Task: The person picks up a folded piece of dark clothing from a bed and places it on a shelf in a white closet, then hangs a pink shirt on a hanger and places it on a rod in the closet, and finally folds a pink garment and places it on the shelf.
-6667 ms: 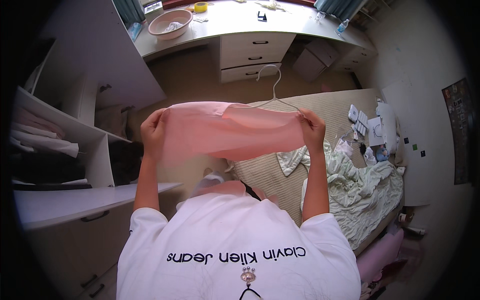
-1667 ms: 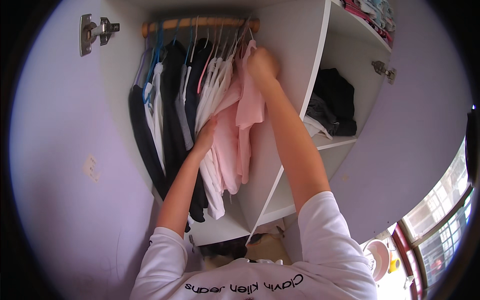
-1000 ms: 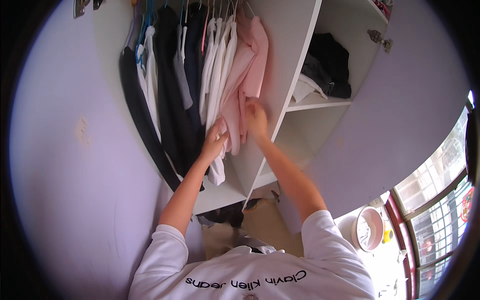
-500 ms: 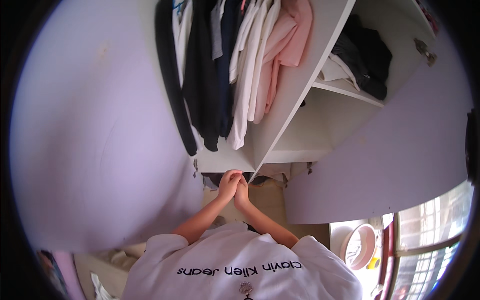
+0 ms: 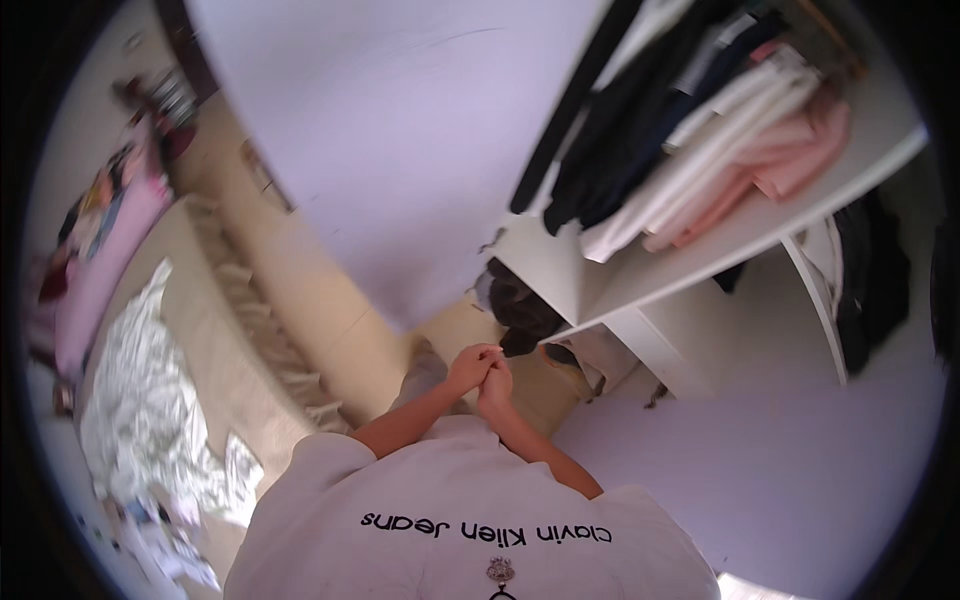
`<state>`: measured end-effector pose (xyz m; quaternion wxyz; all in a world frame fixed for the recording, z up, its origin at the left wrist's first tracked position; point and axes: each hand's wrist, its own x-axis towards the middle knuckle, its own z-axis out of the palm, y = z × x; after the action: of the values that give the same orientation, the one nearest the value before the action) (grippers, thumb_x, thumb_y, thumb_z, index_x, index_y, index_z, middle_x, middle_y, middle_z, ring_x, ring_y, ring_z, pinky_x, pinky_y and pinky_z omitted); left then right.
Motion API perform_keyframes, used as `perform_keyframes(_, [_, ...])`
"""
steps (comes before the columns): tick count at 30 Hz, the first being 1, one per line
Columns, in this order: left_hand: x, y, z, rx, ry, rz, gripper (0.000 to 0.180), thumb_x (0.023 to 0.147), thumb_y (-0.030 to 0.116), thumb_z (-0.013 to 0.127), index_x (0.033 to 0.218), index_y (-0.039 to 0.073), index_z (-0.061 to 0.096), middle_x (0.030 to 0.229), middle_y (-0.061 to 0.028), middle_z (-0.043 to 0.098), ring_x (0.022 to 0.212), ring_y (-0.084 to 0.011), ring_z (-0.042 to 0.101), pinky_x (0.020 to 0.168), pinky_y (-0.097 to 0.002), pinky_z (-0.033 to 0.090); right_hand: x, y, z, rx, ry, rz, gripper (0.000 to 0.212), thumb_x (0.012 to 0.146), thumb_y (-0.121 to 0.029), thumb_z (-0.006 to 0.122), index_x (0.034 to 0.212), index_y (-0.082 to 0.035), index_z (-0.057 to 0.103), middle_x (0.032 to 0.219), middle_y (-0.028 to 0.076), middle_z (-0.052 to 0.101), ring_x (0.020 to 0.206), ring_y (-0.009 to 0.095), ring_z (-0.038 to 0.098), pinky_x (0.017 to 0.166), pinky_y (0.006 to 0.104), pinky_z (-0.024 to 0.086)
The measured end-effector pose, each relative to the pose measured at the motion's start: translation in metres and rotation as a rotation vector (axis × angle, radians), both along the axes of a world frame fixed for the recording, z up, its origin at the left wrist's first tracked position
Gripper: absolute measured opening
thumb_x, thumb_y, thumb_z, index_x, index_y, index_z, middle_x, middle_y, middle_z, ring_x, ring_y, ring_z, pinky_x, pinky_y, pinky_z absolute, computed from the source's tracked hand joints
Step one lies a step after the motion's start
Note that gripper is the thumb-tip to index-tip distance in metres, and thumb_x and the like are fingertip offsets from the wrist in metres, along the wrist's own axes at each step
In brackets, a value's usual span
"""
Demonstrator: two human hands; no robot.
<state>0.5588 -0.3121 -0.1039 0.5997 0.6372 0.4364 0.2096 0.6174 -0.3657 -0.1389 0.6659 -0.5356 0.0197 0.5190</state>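
My left hand [image 5: 471, 369] and my right hand [image 5: 495, 388] meet in front of my white shirt, their closed fingers pressed against each other. No object shows between them. Just beyond the fingertips is a dark bundle of cloth [image 5: 524, 306] in the low part of the open wardrobe. Above it hang black, white and pink clothes [image 5: 690, 150], somewhat blurred, beside a slanting white partition [image 5: 740, 255].
A pale lilac wardrobe door [image 5: 390, 150] stands open on the left, another door [image 5: 740, 490] at the lower right. Further left is a bed [image 5: 225, 330] with a crumpled pale cloth [image 5: 150, 400] on it. Dark clothes [image 5: 868, 280] lie on a shelf at right.
The view has swung left, so the wardrobe shifts right and the bed comes into sight. My hands stay pressed together in front of me.
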Motion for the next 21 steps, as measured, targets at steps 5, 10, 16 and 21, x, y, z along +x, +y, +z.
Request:
perform_keyframes(5, [-0.067,-0.017,0.014,-0.017,0.112,0.231,0.023,0.088,0.017,0.053,0.103,0.007,0.067,0.089,-0.0101,0.068,0.077,-0.0181,0.062,0.071,-0.0293,0.049,-0.049,-0.002,0.005,-0.008,0.034,0.272,0.017,0.09,-0.004,0.043,0.101,-0.003,0.057,0.095,0.005,0.059,0.08,0.011,0.054,0.064,0.0239,0.042])
perform_keyframes(10, [-0.113,-0.019,0.004,0.002,0.136,0.385,0.023,0.089,0.018,0.053,0.102,0.008,0.068,0.087,-0.0084,0.068,0.073,-0.0168,0.063,0.066,-0.0287,0.05,-0.087,0.01,0.015,-0.056,-0.014,0.461,0.014,0.09,-0.006,0.045,0.096,-0.005,0.058,0.087,0.002,0.059,0.074,0.008,0.052,0.058,0.0225,0.039])
perform_keyframes(16, [-0.184,0.018,-0.013,-0.004,0.175,0.508,0.023,0.09,0.022,0.052,0.102,0.009,0.068,0.085,-0.0084,0.068,0.071,-0.016,0.063,0.062,-0.0282,0.051,-0.156,0.056,0.011,-0.089,-0.028,0.631,0.016,0.089,-0.005,0.047,0.101,-0.006,0.058,0.091,0.002,0.06,0.076,0.009,0.054,0.061,0.0221,0.042])
perform_keyframes(21, [-0.276,0.05,-0.006,0.007,0.11,0.629,0.024,0.091,0.025,0.053,0.101,0.008,0.067,0.083,-0.0079,0.068,0.069,-0.0152,0.064,0.06,-0.0274,0.051,-0.243,0.097,0.031,-0.021,-0.022,0.759,0.016,0.085,-0.003,0.049,0.096,-0.007,0.06,0.087,0.0,0.06,0.071,0.008,0.052,0.058,0.0222,0.039])
